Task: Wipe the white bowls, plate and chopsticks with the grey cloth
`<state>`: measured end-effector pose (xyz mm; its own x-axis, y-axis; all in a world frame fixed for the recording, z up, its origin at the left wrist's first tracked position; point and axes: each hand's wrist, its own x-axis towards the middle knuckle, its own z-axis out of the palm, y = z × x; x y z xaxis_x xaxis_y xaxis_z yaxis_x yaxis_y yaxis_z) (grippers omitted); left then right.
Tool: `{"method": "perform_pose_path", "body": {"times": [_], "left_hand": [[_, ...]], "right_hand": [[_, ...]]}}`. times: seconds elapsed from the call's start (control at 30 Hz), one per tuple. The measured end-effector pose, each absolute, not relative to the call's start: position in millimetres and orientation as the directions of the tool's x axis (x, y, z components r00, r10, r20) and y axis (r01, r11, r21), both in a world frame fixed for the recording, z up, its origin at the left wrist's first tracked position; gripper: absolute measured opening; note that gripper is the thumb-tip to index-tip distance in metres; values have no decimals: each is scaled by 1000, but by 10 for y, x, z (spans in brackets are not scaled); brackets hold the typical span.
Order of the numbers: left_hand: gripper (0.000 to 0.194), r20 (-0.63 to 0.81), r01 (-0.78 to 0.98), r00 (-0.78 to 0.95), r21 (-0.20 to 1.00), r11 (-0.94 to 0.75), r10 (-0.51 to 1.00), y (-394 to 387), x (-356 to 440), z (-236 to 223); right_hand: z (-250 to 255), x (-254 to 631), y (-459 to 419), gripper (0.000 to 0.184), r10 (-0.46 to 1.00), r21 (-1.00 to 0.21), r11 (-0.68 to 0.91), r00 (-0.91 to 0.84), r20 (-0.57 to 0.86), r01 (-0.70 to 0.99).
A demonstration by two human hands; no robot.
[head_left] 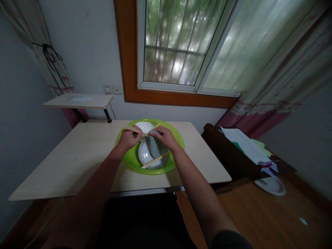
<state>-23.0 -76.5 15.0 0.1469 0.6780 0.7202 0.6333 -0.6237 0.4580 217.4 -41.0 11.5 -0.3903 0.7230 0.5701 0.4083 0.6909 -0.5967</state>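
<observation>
Over a green plastic basin [132,159] my two hands meet. My left hand [131,137] is closed around a pair of wooden chopsticks [133,129], which point right toward the other hand. A grey-green cloth [157,147] hangs from my right hand [165,136], whose fingers pinch it at the chopsticks' tips. Below the cloth sits a white bowl [144,154], partly covered by it. Across that bowl's front rim lie more chopsticks [155,160]. Another white bowl [144,126] stands at the back of the basin, partly behind my left hand.
The basin rests on a pale wooden table [90,148]. A small raised shelf [80,101] with a paper on it stands at the back left. To the right, papers [243,145] lie on a dark brown piece of furniture [228,155]. A window [178,45] is behind the table.
</observation>
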Motion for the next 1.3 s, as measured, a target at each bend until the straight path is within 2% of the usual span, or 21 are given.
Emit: {"method": "perform_pose_path", "body": {"times": [0.13,0.23,0.37,0.5,0.63,0.73,0.8,0.9,0.97,1.03,1.3], "left_hand": [[21,699,470,81,602,-646,710,-788,-260,164],[24,615,333,119,715,-615,780,-744,-257,138],[26,545,197,176,797,-572,820,-689,-216,119],[24,509,172,157,830,-531,846,-662,-186,109],[35,506,188,-31,850,-492,862,-598,-196,71],[46,528,207,-157,844,-495,834,-552,-222,61],[42,567,298,-182,811,-504,804,-548,-242,81],[24,669,540,-166,677,-500,725,-575,-267,130],[23,712,652,-183,604,-459,677,-591,-279,148],[28,720,693,-206,585,-420,663,-590,-289,144],[16,627,725,61,507,-466,777,-540,-285,64]], "right_hand": [[93,2164,-377,18,683,-570,730,-420,598,377],[96,2151,-369,16,677,-547,736,-435,594,399],[101,2132,-388,16,701,-550,711,-501,508,438],[92,2133,-415,16,758,-621,641,-499,421,450],[79,2184,-392,16,795,-582,606,-438,420,542],[54,2239,-343,18,837,-550,543,-363,408,634],[34,2269,-311,18,859,-536,502,-317,402,678],[18,2295,-284,16,867,-516,477,-287,406,711],[18,2301,-281,14,866,-507,476,-284,411,719],[20,2305,-283,13,866,-502,476,-284,412,722],[-34,2334,-242,15,881,-554,453,-258,396,698]]}}
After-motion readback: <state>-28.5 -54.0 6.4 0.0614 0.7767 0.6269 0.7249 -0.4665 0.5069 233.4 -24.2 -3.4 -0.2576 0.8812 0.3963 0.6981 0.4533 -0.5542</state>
